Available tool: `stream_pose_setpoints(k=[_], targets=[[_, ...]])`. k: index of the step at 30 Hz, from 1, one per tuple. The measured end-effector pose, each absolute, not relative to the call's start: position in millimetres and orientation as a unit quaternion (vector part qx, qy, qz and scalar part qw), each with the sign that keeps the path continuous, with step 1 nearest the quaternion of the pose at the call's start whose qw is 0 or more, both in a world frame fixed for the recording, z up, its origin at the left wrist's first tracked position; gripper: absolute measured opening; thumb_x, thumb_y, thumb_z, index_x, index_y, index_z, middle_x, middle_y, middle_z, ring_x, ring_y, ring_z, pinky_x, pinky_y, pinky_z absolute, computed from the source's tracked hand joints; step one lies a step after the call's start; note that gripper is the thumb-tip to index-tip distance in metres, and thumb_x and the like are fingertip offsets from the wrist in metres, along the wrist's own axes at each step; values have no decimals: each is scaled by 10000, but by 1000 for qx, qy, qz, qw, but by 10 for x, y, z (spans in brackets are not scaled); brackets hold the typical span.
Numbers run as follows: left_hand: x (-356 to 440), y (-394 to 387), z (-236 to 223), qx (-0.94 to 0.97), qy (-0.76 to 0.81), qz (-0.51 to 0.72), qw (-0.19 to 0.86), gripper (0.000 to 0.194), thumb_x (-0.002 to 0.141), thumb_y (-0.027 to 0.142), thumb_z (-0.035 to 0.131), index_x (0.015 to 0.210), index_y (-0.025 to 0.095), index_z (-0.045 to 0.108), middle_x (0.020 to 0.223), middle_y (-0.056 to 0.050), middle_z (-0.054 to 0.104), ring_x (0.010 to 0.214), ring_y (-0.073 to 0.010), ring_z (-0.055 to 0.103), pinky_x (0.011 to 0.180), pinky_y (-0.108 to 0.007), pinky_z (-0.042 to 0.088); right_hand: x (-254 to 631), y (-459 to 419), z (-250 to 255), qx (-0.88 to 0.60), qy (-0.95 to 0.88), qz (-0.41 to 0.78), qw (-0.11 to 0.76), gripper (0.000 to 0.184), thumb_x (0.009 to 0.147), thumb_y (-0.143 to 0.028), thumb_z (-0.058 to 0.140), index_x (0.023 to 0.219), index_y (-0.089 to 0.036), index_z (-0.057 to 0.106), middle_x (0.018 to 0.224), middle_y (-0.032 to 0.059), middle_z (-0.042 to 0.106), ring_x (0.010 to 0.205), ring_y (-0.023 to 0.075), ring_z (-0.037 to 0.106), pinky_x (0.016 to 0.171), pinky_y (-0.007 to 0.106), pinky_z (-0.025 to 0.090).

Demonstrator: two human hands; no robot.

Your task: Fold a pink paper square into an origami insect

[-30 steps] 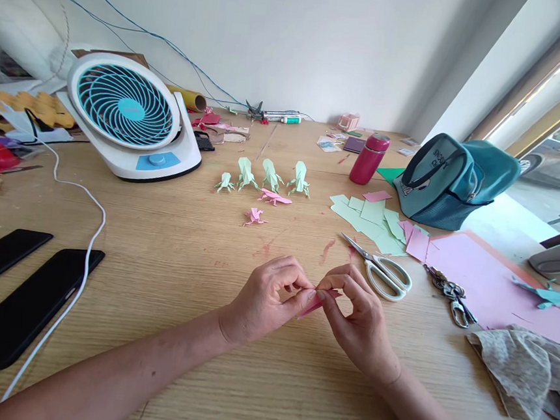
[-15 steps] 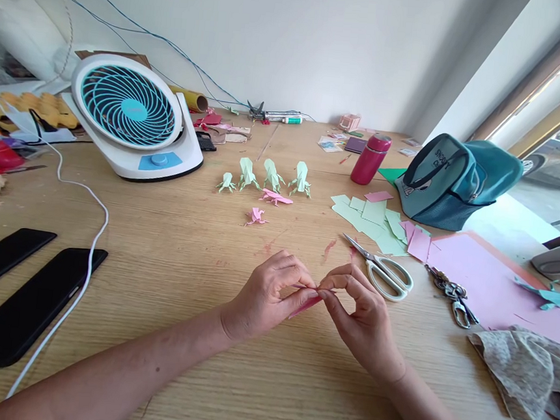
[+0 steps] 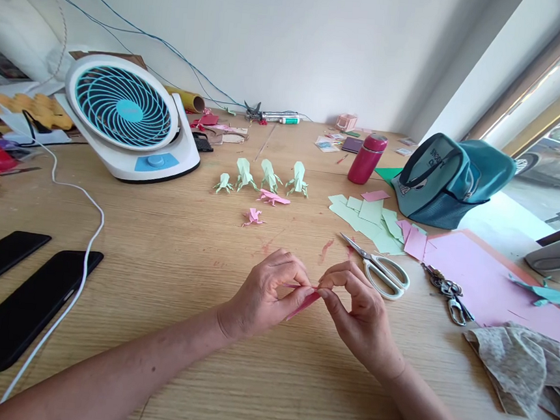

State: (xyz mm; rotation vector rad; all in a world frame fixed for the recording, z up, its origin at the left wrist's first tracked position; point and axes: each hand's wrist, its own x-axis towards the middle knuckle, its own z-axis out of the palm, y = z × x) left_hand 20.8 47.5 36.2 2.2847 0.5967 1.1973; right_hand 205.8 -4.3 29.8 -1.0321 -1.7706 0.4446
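Between my two hands is a small piece of folded pink paper (image 3: 303, 305), held above the table. My left hand (image 3: 273, 291) pinches it between thumb and forefinger. From the other side, my right hand (image 3: 356, 315) pinches its right end with thumb and fingertips, which hide part of it. Just beyond the right hand lie scissors (image 3: 384, 276) with pale handles. Farther back, several light green origami figures (image 3: 270, 175) stand in a row. In front of them are a long pink origami figure (image 3: 274, 198) and a smaller pink origami figure (image 3: 253, 217).
A white and blue fan (image 3: 131, 118) stands at the back left, its white cable (image 3: 91, 246) running past black slabs (image 3: 30, 312). To the right are green paper pieces (image 3: 371, 211), a red bottle (image 3: 367, 159), a teal bag (image 3: 452, 179), keys (image 3: 449, 291), pink sheets (image 3: 475, 273) and a cloth (image 3: 516, 361).
Both hands keep their pinch on the pink paper, with the fingertips slightly shifted and a little more paper showing between them. The whole view has moved slightly.
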Motion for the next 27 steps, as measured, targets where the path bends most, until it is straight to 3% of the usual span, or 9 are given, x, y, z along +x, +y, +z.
stream_pose_setpoints(k=[9,14,27], targets=[[191,487,337,823,230,446,267,88,914,165,629,836,179,668,852,-37,654,836,-146,610,770,-269,491,2052,-48,300,-435,-724,184,504,117,936,-115,586,872,-211,607,850,21,583,799,158,569,721,310,458],[177,514,368,826,232,447,252,149,913,183,641,771,177,682,752,-19,649,774,-143,591,764,-274,479,2066,-42,310,-436,-722,178,507,107,936,-128,597,872,-212,614,846,22,586,795,159,570,720,315,459],[181,572,365,784,278,400,386,97,866,239,712,821,198,789,757,-40,700,754,-156,630,726,-279,491,2144,6,318,-455,-709,159,516,90,913,-205,664,824,-219,662,782,20,633,727,163,595,663,318,477]])
